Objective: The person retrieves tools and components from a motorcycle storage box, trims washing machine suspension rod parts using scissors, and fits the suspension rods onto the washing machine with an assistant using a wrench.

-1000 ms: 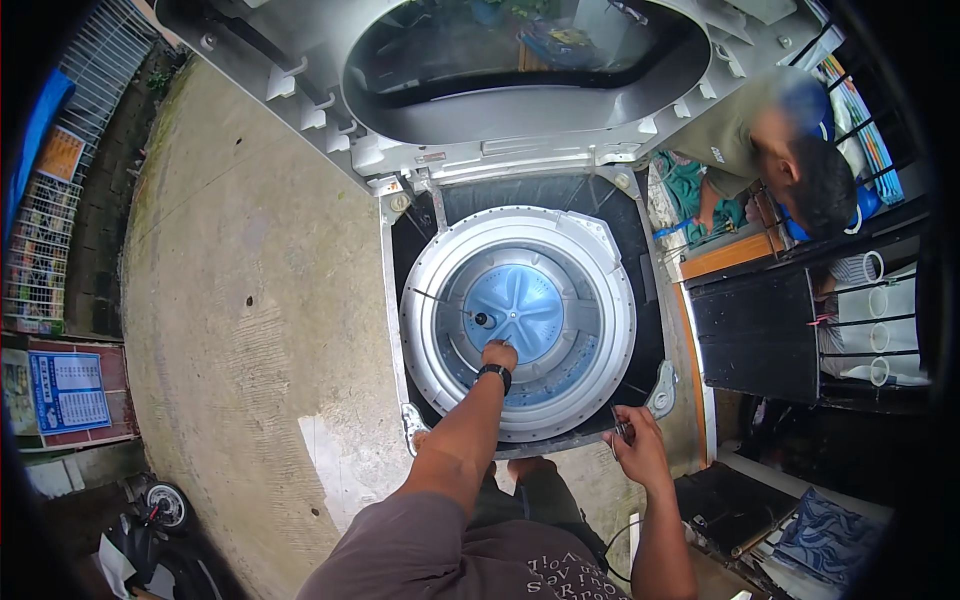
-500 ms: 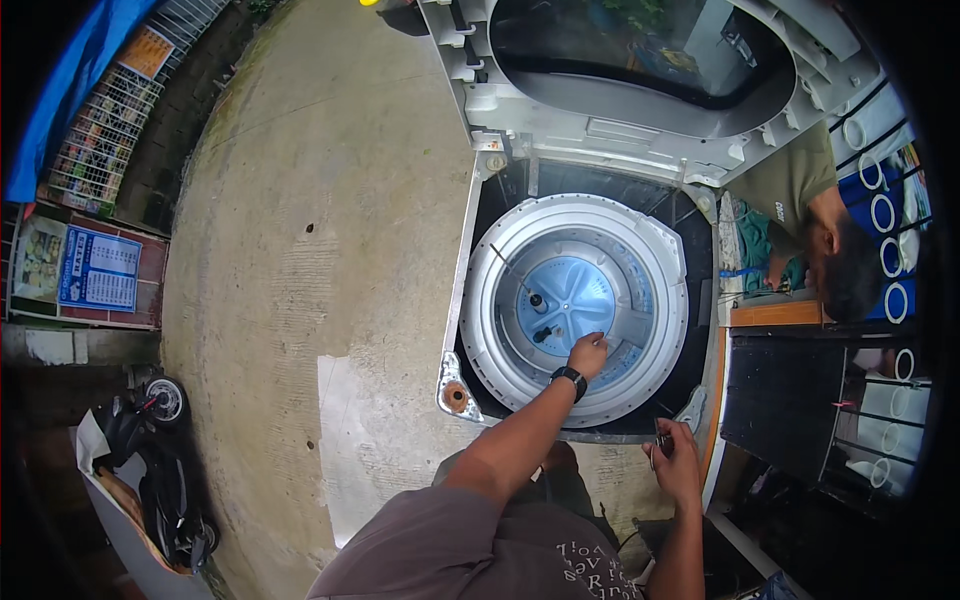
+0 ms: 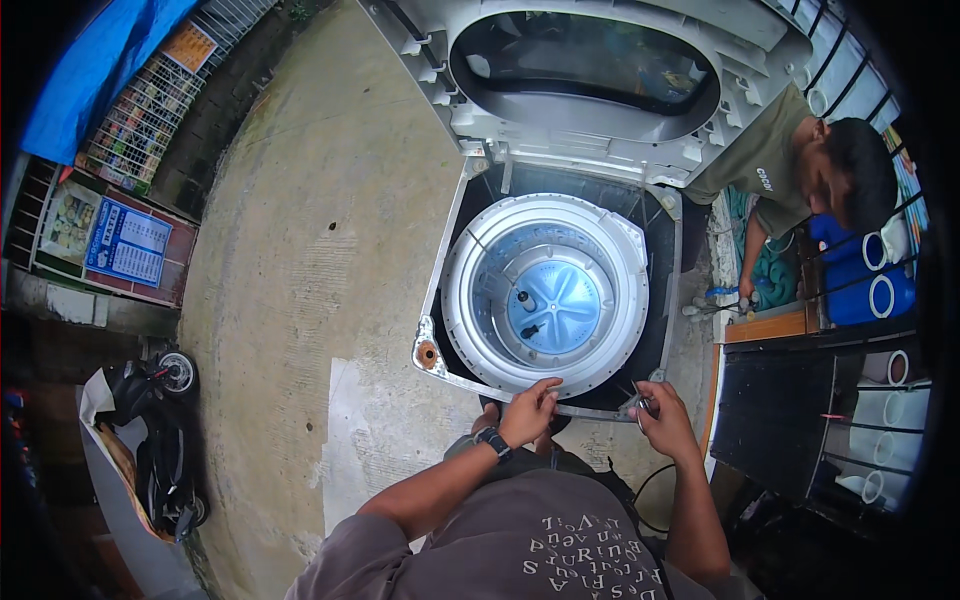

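Note:
An opened top-load washing machine (image 3: pixel 443 290) stands in front of me, its pale grey tub ring (image 3: pixel 632 235) around a drum with a blue pulsator (image 3: pixel 572 308) at the bottom. Two small dark-and-light parts lie on the pulsator, one a stubby cylinder (image 3: pixel 526 300), the other a black piece (image 3: pixel 530 331). My left hand (image 3: pixel 528 414) is at the tub's near rim, fingers curled together; what they hold, if anything, is hidden. Close to the near right corner of the cabinet, my right hand (image 3: pixel 668 424) grips a small metal tool (image 3: pixel 644 406) whose kind I cannot make out.
The machine's top cover with its dark window (image 3: pixel 590 65) is tipped up behind the tub. At the right, another person (image 3: pixel 775 165) leans over a green hose or cloth (image 3: pixel 768 275). A black cabinet (image 3: pixel 768 425) stands nearer. Far left is a parked motorbike (image 3: pixel 160 440) on concrete.
My left hand has come up out of the drum and back to the near rim. The right hand has moved slightly up toward the cabinet corner. My view has shifted; the other person's head is raised.

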Motion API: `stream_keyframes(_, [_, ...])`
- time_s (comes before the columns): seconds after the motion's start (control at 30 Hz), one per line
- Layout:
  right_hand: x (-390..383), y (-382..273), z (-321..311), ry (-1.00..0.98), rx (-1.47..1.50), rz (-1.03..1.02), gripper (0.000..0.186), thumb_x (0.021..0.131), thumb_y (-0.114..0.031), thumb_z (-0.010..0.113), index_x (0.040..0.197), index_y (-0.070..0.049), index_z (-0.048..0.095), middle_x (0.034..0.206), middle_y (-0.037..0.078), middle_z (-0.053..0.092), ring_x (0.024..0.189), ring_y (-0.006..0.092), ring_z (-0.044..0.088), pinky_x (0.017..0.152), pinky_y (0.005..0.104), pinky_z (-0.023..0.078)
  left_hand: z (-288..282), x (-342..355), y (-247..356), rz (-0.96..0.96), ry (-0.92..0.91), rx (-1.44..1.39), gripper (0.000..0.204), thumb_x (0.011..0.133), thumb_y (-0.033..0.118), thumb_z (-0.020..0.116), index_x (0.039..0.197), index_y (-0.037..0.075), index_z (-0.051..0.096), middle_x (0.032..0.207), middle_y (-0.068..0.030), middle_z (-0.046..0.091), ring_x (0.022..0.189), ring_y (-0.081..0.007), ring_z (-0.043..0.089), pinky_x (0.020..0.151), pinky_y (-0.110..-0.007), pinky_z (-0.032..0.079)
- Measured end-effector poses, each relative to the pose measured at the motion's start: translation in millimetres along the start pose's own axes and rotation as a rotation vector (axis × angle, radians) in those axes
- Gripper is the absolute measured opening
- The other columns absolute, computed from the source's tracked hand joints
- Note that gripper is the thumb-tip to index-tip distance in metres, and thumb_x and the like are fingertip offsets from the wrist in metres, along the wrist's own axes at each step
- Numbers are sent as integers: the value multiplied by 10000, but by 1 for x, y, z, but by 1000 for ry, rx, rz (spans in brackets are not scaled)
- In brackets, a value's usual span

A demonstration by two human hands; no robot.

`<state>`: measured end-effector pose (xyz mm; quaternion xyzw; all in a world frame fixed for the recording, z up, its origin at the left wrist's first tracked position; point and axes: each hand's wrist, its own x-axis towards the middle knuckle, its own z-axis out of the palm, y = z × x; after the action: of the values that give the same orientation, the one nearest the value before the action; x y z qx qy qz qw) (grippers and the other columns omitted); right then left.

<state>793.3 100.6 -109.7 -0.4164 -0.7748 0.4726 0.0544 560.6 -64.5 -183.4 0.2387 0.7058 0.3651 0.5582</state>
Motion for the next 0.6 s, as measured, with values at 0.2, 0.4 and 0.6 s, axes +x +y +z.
stream_keyframes(0.2, [-20,37,2,-61,217,131,427,912,-145,795,1290,-27,635,1107,65,604,803,117,602,714,283,528,34,27,8,295,-12,45,435,1024,98,604,1454,71,547,1359,-96,639,1000,-166,675,887,-313,547])
stream_keyframes(0.4, [-41,46,-21,87,461,285,425,933,-179,791,1286,-19,618,1126,56,616,802,107,588,672,274,516,75,78,93,466,-44,-107,377,1018,130,622,1382,33,600,1208,-106,732,962,-156,696,859,-315,558])
stream_keyframes(0.6, [-67,49,-55,246,584,309,364,923,-60,774,1234,-48,585,1050,7,608,757,69,592,679,253,510,139,114,172,753,-78,-15,447,988,115,647,1417,43,544,1256,-128,678,1033,-221,692,869,-343,564])
